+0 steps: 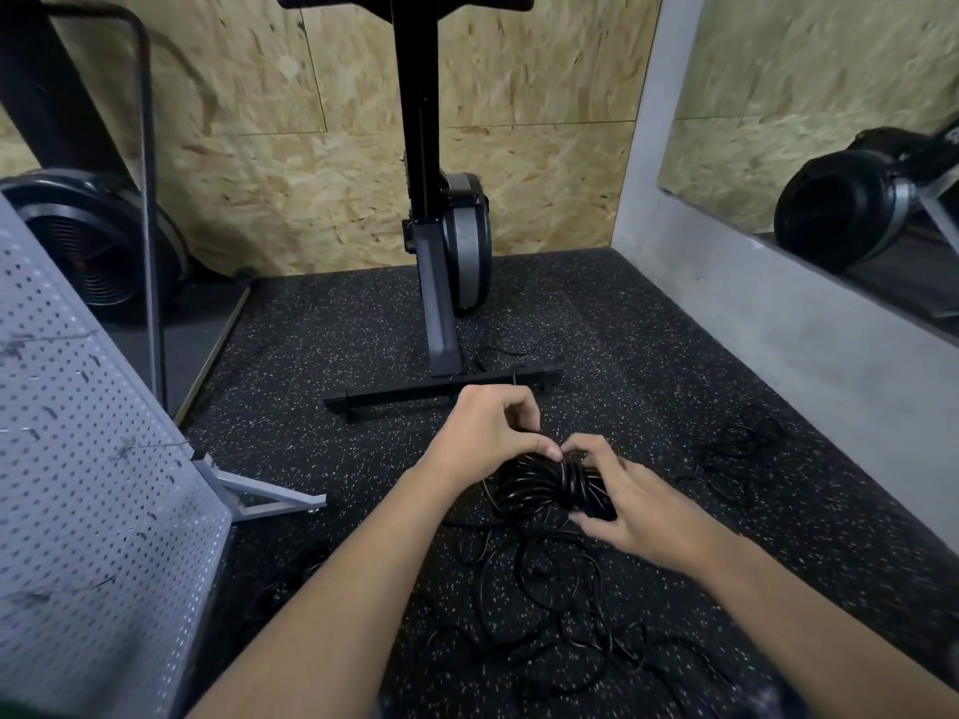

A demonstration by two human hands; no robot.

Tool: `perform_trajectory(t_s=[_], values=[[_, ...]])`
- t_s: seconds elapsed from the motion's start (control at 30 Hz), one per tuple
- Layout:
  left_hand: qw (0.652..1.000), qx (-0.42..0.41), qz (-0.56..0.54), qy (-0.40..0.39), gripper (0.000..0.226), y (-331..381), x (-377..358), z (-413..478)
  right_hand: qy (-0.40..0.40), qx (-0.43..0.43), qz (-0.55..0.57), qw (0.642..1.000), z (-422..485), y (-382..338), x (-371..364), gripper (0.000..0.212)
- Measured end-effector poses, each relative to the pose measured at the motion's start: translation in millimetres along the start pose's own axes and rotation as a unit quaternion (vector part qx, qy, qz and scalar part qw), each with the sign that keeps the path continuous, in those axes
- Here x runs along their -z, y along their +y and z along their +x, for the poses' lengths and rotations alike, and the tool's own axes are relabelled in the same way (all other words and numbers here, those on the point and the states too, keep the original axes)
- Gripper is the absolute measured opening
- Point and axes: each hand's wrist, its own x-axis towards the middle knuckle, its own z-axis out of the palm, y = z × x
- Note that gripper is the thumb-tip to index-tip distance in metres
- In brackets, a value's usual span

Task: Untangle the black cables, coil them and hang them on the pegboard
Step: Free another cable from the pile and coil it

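We hold a black coil [539, 485] w/ both hands, just above the floor [311, 355]. L hand [482, 438] pinches the coil's top, fingers curled. R hand [638, 505] grips its right end, thumb near the L fingertips. Loose cables [545, 604] sprawl on the floor below, betw. our forearms. Another tangle [737, 448] lies farther right. Pegboard [78, 459] stands at left on its stand. Gym machine [441, 262] stands ahead.

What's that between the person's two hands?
A coiled bundle of black cable, held by the left hand and right hand; the head view shows it.
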Motion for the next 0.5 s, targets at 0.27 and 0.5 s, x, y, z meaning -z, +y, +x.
perform_trajectory(t_s=[0.27, 0.5], values=[[0.998, -0.003, -0.011, -0.065, 0.006, -7.5, 11.3, 2.7, 0.034, 0.055, -0.049, 0.997, -1.1, -2.7, 1.0, 0.061], [1.000, 0.012, 0.012, -0.005, 0.018, -16.4, 3.8, -3.3, 0.050, 0.073, -0.048, 0.995, 1.1, 7.1, 4.7, 0.052]])
